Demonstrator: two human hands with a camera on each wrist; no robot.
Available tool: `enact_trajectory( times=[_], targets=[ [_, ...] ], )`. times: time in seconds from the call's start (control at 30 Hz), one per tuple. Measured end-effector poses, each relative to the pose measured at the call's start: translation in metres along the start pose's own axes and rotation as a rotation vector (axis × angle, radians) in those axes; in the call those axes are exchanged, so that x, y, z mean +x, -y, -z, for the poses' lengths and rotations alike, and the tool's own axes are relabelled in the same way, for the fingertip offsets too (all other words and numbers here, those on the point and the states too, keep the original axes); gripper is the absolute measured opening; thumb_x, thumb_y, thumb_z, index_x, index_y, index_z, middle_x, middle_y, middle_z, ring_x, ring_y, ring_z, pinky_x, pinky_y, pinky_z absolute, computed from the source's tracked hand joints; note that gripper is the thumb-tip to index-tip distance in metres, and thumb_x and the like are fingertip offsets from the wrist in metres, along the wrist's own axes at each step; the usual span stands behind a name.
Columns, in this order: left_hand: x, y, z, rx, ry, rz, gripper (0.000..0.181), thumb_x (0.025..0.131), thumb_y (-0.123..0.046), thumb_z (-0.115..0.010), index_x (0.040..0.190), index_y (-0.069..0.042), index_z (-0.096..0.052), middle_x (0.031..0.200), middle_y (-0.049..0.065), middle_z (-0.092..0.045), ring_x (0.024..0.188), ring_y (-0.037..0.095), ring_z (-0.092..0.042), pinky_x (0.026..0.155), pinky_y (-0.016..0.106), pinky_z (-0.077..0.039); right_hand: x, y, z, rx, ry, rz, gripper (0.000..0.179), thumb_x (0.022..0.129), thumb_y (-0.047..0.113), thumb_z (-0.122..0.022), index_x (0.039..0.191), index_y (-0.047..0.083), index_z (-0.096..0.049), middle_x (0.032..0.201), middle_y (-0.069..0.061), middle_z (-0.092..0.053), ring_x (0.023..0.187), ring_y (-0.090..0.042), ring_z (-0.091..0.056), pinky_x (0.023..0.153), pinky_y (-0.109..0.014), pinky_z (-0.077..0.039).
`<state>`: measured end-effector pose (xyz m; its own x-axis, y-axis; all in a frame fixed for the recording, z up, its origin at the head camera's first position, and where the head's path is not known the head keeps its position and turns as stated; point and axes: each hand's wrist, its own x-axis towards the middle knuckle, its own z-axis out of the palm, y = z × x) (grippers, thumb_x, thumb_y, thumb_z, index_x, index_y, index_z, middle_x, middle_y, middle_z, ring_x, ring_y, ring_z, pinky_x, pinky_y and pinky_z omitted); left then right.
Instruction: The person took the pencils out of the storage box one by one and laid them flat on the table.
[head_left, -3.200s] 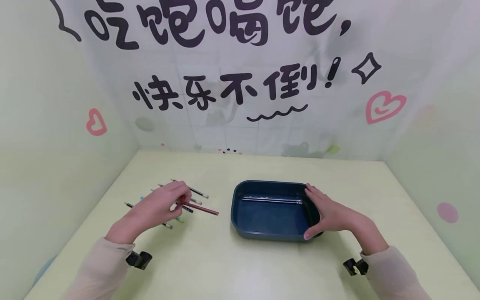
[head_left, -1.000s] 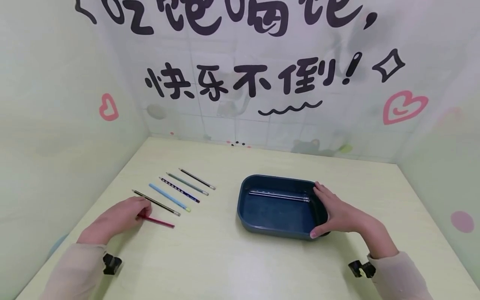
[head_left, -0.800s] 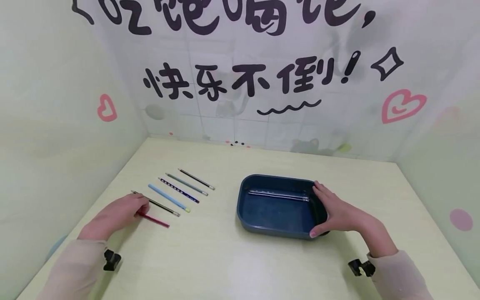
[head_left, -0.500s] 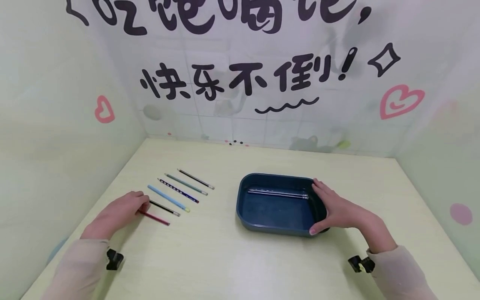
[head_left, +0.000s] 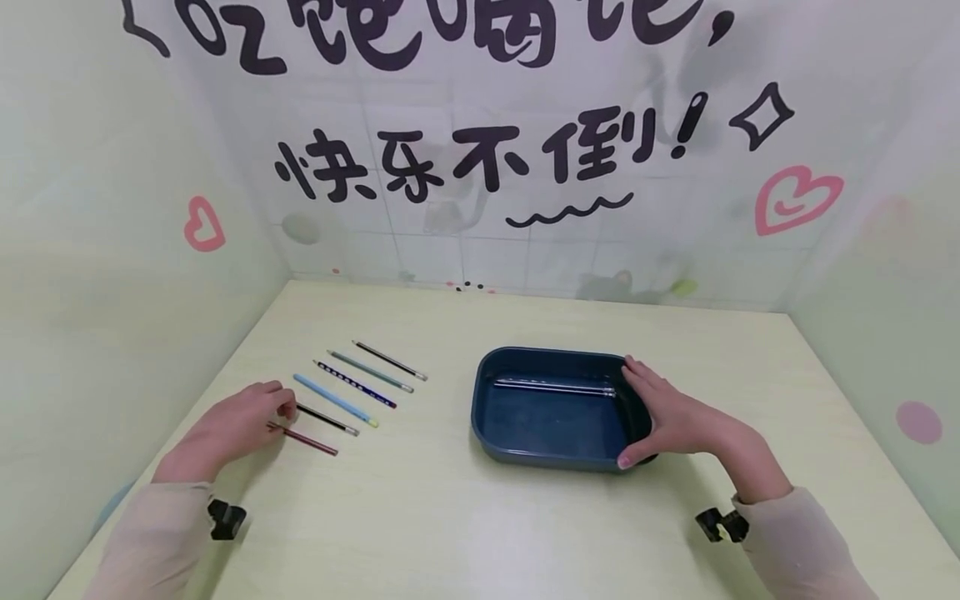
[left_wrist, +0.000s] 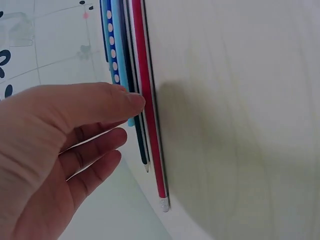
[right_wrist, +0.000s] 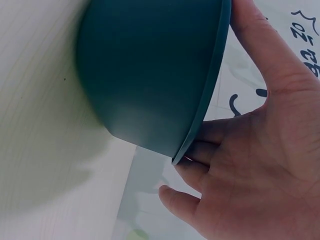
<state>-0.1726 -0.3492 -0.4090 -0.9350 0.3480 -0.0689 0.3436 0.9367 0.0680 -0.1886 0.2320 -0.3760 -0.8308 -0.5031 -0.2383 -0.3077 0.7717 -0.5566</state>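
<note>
The left hand (head_left: pixel 228 425) lay relaxed, gripping nothing, its fingertips (left_wrist: pixel 131 102) at the near ends of the thin red pencil (head_left: pixel 302 438) and the black pencil (head_left: pixel 327 419) on the pale wooden table (head_left: pixel 450 533). The right hand (head_left: pixel 671 421) clasped the right rim of the dark blue rectangular plastic tray (head_left: pixel 555 408), which had 1 pencil inside. I judged that a careless fingertip could roll the red pencil into the row of 5, because round pencils lie so near together.

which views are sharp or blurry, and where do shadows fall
Head view: sharp, evenly lit, edges bent by the wide lens. Left wrist view: left hand close and soft, its shadow on the table beside the red pencil. Right wrist view: blue tray casts a dim shadow; right hand looms large.
</note>
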Motion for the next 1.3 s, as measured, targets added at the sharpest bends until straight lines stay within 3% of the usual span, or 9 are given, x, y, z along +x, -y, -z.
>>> enact_trajectory(
  times=[0.23,0.53,0.77,1.13,1.3],
  targets=[
    [0.006,-0.005,0.007,-0.019,-0.034,-0.027,0.022,0.078,-0.009,-0.079,0.088,-0.017,-0.062,0.089,-0.005,-0.058,0.081,0.013,-0.052,0.069,0.032,-0.049,0.0,0.001,0.0,0.002,-0.007,0.004,0.129,0.069,0.047,-0.087,0.156,-0.006,-0.009,0.165,-0.027,0.0,0.149,-0.053,-0.004,0.113,-0.071,-0.021],
    [0.026,-0.027,0.023,-0.101,-0.061,-0.042,0.019,0.081,-0.012,-0.077,0.095,-0.013,-0.063,0.097,0.002,-0.061,0.089,0.02,-0.056,0.078,0.04,-0.052,0.0,0.0,0.0,0.004,-0.009,0.001,0.129,0.069,0.047,-0.087,0.156,-0.006,-0.009,0.165,-0.027,0.0,0.15,-0.052,-0.003,0.113,-0.071,-0.021],
    [0.044,-0.044,0.029,-0.142,-0.103,-0.115,0.022,0.082,-0.014,-0.078,0.1,-0.011,-0.064,0.101,0.004,-0.063,0.096,0.023,-0.059,0.084,0.042,-0.052,0.0,0.001,0.0,0.01,-0.004,0.01,0.129,0.069,0.047,-0.087,0.156,-0.006,-0.008,0.164,-0.028,0.0,0.149,-0.053,-0.003,0.113,-0.071,-0.02],
    [0.085,-0.095,0.044,-0.24,-0.14,-0.246,0.027,0.085,-0.02,-0.076,0.106,-0.012,-0.063,0.109,0.004,-0.061,0.101,0.022,-0.061,0.09,0.041,-0.052,0.0,0.004,0.002,0.009,0.007,-0.006,0.13,0.069,0.047,-0.088,0.156,-0.006,-0.008,0.165,-0.027,0.001,0.15,-0.052,-0.002,0.114,-0.071,-0.02],
    [0.104,-0.121,0.047,-0.269,-0.127,-0.293,0.027,0.086,-0.023,-0.076,0.108,-0.013,-0.062,0.111,0.002,-0.061,0.102,0.021,-0.059,0.09,0.039,-0.052,0.001,0.002,0.001,0.004,0.01,-0.016,0.131,0.069,0.049,-0.087,0.157,-0.006,-0.007,0.165,-0.026,0.002,0.15,-0.052,-0.001,0.114,-0.07,-0.019]
  ],
)
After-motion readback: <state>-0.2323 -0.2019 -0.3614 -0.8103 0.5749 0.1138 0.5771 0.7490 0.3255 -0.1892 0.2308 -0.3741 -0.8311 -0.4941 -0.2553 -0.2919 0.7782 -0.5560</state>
